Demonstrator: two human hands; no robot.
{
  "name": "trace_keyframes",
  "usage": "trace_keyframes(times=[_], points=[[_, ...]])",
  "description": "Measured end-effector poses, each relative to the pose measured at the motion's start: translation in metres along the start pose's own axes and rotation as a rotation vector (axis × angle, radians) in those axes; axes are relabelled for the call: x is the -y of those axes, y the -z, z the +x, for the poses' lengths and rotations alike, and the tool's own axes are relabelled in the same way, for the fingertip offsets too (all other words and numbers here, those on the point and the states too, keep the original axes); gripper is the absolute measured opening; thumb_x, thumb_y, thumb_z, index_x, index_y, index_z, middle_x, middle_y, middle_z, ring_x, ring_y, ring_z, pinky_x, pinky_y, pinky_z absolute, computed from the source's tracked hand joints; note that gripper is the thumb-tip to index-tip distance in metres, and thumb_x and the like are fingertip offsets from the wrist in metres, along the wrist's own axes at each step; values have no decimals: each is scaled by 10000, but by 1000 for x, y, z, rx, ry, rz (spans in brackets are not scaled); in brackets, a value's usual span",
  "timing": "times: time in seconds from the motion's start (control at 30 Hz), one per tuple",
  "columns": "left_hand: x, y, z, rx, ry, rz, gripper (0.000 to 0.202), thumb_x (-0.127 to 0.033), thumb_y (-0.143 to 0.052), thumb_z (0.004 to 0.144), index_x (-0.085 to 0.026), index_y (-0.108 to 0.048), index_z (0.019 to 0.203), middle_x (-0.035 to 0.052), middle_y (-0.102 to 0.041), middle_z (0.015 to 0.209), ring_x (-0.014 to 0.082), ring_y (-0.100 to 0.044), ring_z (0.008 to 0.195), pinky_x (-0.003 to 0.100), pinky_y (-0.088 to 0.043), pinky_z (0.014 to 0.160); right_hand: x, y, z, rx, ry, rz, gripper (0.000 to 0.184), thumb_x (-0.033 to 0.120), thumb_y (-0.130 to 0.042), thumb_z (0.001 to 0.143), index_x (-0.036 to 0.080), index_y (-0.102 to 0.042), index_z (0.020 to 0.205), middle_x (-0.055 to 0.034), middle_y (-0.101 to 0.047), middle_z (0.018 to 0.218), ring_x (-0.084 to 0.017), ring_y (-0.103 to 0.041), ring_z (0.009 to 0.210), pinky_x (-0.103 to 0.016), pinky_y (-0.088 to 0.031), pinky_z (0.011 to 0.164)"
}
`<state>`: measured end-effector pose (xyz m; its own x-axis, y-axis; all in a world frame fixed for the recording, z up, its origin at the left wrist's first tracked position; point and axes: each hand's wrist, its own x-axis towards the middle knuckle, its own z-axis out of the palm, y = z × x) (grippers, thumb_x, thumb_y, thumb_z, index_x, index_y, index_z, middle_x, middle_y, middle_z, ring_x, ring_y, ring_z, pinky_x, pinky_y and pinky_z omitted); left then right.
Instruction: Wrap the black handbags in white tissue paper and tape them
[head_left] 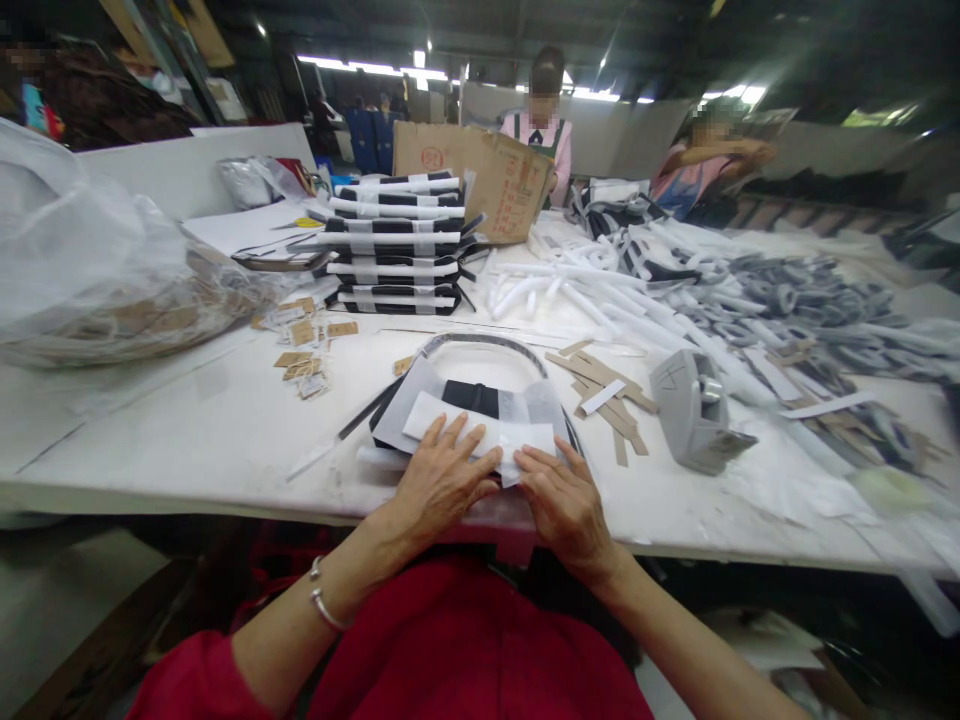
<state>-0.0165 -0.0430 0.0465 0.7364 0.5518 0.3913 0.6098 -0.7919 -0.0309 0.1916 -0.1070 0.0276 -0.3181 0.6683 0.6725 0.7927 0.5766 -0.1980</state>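
Note:
A black handbag [386, 415] lies near the table's front edge, its strap [480, 338] looped out behind it. Thin translucent wrapping [424, 385] covers part of the bag, with a strip of white foam sheet [450, 424] across its front. My left hand [446, 465] rests on the foam with fingers spread and stretched out. At the foam's right end, the fingers of my right hand [559, 490] lie extended over the edge, pressing it down. Both thumbs are near the front edge, and the bag's underside is hidden.
Wrapped black bags [397, 240] are stacked behind, before a cardboard box [472, 175]. Right are brown card strips [611, 400], a grey tape dispenser [694, 410] and white foam tubes [592, 295]. Left lie tags [304, 345] and a plastic sack [105, 260]. Two people work across the table.

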Motion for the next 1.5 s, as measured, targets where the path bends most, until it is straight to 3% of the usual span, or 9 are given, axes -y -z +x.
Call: trace_keyframes(times=[0.1,0.27,0.5,0.63,0.77,0.93,1.07,1.23,1.5], points=[[-5,0,11,-35,-86,8,239,-283,-617,918,-171,-631,1128,134,-571,1363,317,-447,1354,553,-353,1122,-1,-1,-1,-14,-9,36,213,56,-524,906,225,-647,946,-57,-740,1135,-208,-650,1155,-505,-347,1151],[0,-12,15,-32,-170,-191,190,-161,-584,914,-113,-597,1097,126,-661,1205,235,-618,1159,384,-501,1027,-4,-1,-2,-49,-29,85,227,64,-521,909,231,-643,1001,-56,-754,1084,-209,-675,1112,-516,-348,1148],[4,-17,6,-68,-16,-415,484,-160,-605,906,-163,-459,1367,129,-585,1341,222,-574,1228,388,-508,1036,-1,3,-2,-30,-3,96,200,62,-523,906,236,-612,945,-48,-748,1115,-218,-668,1126,-589,-244,1188],[4,-18,6,-83,-48,-420,414,-133,-556,928,-224,-539,1331,122,-506,1446,216,-556,1260,382,-508,1029,1,7,-2,-1,26,80,194,61,-526,902,238,-606,908,-44,-738,1147,-222,-651,1156,-615,-184,1196],[4,-23,5,-97,-100,-385,361,-123,-516,945,-211,-580,1289,87,-633,1313,202,-588,1222,413,-484,1056,1,14,-1,48,53,85,144,103,-579,893,233,-632,921,-47,-737,1151,-234,-649,1159,-602,-172,1202],[6,-25,4,-103,-113,-418,338,-96,-483,946,-201,-602,1245,64,-661,1281,194,-579,1240,425,-452,1086,0,18,2,-9,-91,184,274,120,-497,942,229,-628,1156,-51,-761,1037,-198,-723,961,-546,-312,1171],[7,-15,7,-38,-116,-468,283,-173,-487,966,-209,-617,1215,60,-662,1282,203,-575,1248,435,-426,1107,0,15,5,-34,-112,150,203,111,-567,923,229,-649,1067,-12,-762,926,-163,-720,810,-500,-388,1129],[-4,-9,12,-48,17,-501,247,-366,-605,930,-210,-647,1117,53,-718,1157,223,-629,1164,434,-449,1080,1,9,6,31,-81,60,148,115,-585,925,226,-641,1005,-12,-734,907,-160,-682,841,-478,-403,1062],[-13,-16,16,-102,130,-453,134,-254,-590,909,-213,-633,1030,43,-720,1008,209,-658,1039,413,-455,1063,0,-13,4,-71,-91,-79,117,162,-570,923,209,-609,1023,-15,-640,777,-184,-590,769,-455,-445,967]])
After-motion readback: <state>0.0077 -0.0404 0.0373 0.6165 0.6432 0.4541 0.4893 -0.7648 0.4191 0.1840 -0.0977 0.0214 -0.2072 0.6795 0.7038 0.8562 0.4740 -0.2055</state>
